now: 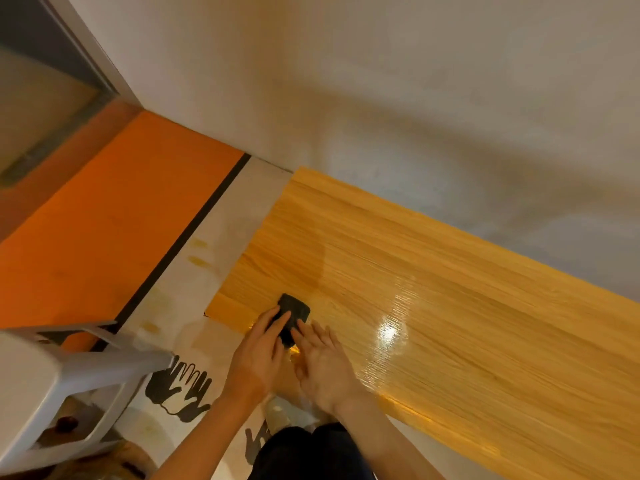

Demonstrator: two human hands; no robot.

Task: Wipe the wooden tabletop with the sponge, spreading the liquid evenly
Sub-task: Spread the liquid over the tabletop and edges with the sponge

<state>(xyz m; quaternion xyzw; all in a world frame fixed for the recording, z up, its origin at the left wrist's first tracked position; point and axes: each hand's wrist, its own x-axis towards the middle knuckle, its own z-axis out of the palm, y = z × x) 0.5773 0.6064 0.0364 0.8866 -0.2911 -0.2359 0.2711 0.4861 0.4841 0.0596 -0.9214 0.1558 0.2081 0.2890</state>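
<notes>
A long wooden tabletop [433, 289] lies flat, running from the near left to the far right, with a glossy wet sheen across its right part. A dark sponge [293, 311] rests on the board near its near-left corner. My left hand [259, 351] presses on the sponge's left side with its fingers laid flat. My right hand [323, 358] presses on the sponge's right side, fingers spread over the board's near edge. Both hands hold the sponge down against the wood.
The board lies on pale sheeting [207, 271] with black handprint marks [180, 389] and yellowish stains. A grey plastic stool [65, 379] stands at the near left. An orange floor area [114, 220] with a black stripe lies to the left. A white wall [381, 81] runs behind.
</notes>
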